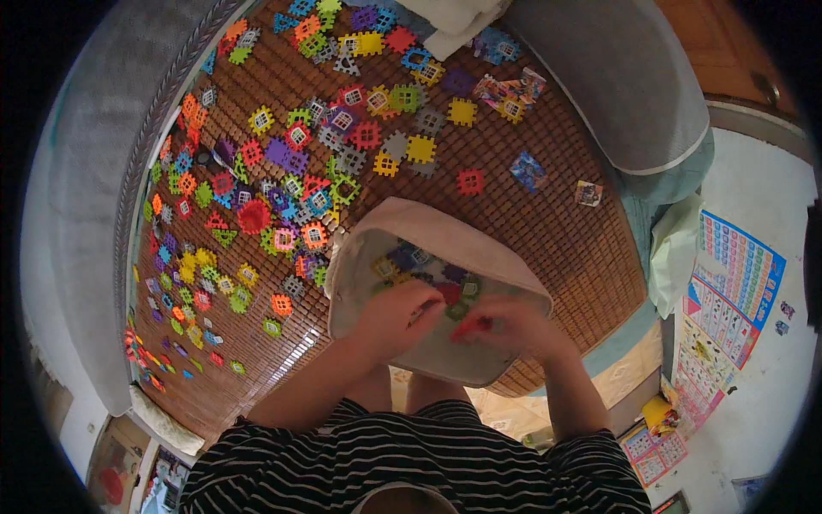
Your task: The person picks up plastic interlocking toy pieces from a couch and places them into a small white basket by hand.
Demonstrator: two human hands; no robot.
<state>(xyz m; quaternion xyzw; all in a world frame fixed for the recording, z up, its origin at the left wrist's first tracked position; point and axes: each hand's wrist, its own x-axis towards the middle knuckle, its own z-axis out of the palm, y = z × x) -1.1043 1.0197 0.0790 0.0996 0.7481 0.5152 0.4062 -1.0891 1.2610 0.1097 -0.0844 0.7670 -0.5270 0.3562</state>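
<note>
A soft pale storage bin [443,225] stands tilted in front of me on the sofa mat, with several colored plastic interlocking building tiles inside. Both hands are over its opening. My left hand [401,318] is curled, its fingertips close to a red tile [451,294]; whether it grips anything is hidden. In the fingers of my right hand [507,326] is a red plastic piece [472,329], blurred. A green tile with a white window [470,287] lies in the bin just beyond that hand.
Many loose tiles, including a yellow one [421,149], cover the brown beaded mat [546,257] to the left and ahead. Picture cards [528,171] lie at the right. Grey sofa arms and backs [616,83] bound the mat. Posters [732,276] hang on the right wall.
</note>
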